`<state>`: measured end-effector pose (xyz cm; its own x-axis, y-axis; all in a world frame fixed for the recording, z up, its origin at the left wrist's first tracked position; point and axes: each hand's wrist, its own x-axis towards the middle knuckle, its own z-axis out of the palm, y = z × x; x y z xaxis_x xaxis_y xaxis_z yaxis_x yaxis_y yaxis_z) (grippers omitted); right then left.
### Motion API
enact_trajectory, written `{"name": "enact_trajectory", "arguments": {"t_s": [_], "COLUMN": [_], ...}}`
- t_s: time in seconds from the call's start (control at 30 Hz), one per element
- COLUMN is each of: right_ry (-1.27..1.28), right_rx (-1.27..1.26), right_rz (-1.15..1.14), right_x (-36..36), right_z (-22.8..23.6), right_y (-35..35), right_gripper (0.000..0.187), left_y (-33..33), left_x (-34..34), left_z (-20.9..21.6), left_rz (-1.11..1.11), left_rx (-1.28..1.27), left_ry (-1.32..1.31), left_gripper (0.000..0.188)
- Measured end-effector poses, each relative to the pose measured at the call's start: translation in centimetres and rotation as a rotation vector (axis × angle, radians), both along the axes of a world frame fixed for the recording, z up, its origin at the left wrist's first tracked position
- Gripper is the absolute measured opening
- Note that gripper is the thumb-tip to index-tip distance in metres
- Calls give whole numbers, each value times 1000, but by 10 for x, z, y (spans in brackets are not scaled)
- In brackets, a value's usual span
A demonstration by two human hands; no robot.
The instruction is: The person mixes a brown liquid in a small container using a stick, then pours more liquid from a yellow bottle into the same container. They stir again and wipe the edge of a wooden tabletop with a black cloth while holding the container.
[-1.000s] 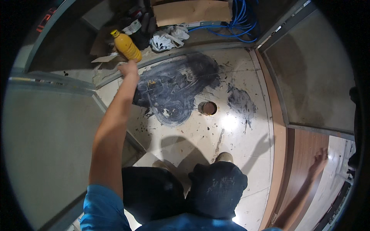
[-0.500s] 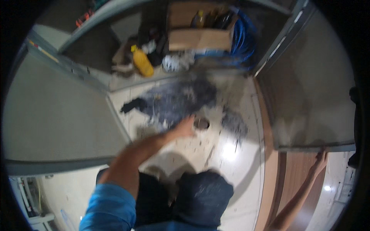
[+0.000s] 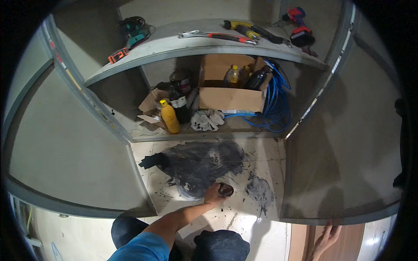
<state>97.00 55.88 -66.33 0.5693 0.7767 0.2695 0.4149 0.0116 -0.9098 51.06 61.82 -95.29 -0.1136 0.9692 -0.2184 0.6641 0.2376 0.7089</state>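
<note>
My left hand (image 3: 213,195) is closed around a small round cup (image 3: 226,190) with dark brown contents, low over the stained floor. Beyond it spreads a smeared black patch (image 3: 200,161), with a dark rag-like piece (image 3: 151,160) at its left end. My right hand (image 3: 327,238) has its fingers at the lower edge of the right cabinet door (image 3: 339,174); its thumb side is partly hidden. Beside the cup lies a smaller grey-black smear (image 3: 260,191).
An open left door (image 3: 69,148) flanks me. The lower shelf holds a yellow bottle (image 3: 170,117), dark bottle (image 3: 179,104), white gloves (image 3: 207,120), cardboard box (image 3: 230,99) and blue hose (image 3: 276,104). Above lie an adjustable wrench (image 3: 217,37), a green power tool (image 3: 136,31) and a red-black drill (image 3: 300,30).
My left hand has gone from beside the cup to gripping it. The right door has swung inward with my right hand at its edge. The view has tilted up, showing the upper shelf.
</note>
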Motion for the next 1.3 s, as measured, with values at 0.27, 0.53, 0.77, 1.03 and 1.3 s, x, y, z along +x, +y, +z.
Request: {"name": "enact_trajectory", "arguments": {"t_s": [0.27,0.53,0.77,1.03,1.3], "right_ry": [29,-487,-250,502,710], "right_rx": [-132,-522,-707,-768,-784], "right_rz": [198,476,431,-44,-227], "right_x": [-131,-223,-134,10,107], "right_z": [27,83,227,315,362], "right_y": [0,-12,-105,-243,-268], "right_gripper": [35,41,33,19,21], "left_y": [-22,-110,-193,-202,-141], "left_x": [-34,-60,-45,34,178], "left_z": [140,348,490,661,780], "left_rz": [35,89,124,-51,-118], "left_rx": [45,108,-3,7,63], "left_ry": [-58,-172,-100,-198,-478], "left_gripper": [88,77,81,81,67]}}
